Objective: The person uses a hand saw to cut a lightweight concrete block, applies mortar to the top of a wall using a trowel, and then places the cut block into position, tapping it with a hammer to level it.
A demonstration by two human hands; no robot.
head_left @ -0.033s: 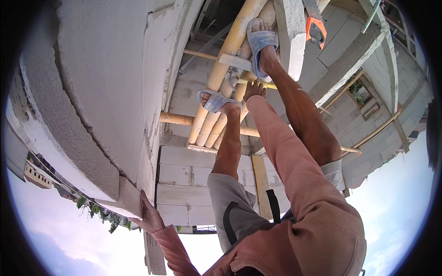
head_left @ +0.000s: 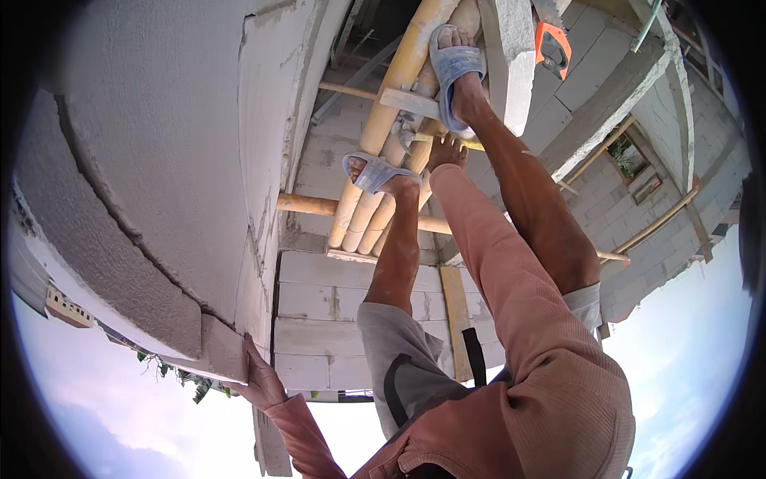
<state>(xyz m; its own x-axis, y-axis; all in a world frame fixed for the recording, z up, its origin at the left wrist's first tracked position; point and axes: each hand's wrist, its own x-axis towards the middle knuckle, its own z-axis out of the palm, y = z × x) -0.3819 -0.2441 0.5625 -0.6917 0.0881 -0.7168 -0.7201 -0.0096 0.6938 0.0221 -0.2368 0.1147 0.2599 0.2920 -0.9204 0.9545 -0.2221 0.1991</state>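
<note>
- Left hand [head_left: 259, 382] is flat against the lower edge of the grey block wall [head_left: 159, 160], fingers [head_left: 249, 351] spread narrow and pressed to the corner of a block, gripping nothing loose.
- Right hand [head_left: 447, 152] is stretched far down past the knees, and its fingers touch the bundle of bamboo poles [head_left: 383, 152] just beside the left foot; whether they close around a pole I cannot tell from here.
- The bamboo poles lie side by side as a footing, crossed by a single bamboo rail [head_left: 307, 205] beneath them.
- Both feet stand on that bundle in blue-grey sandals [head_left: 455, 72], one foot higher in the picture than the other.
- A light grey block [head_left: 511, 56] stands on edge touching the upper foot.
- An orange-handled tool [head_left: 552, 44] sits just beyond that block.
- Grey block walls [head_left: 622, 207] of the building lie past the footing, open sky at the rim.
</note>
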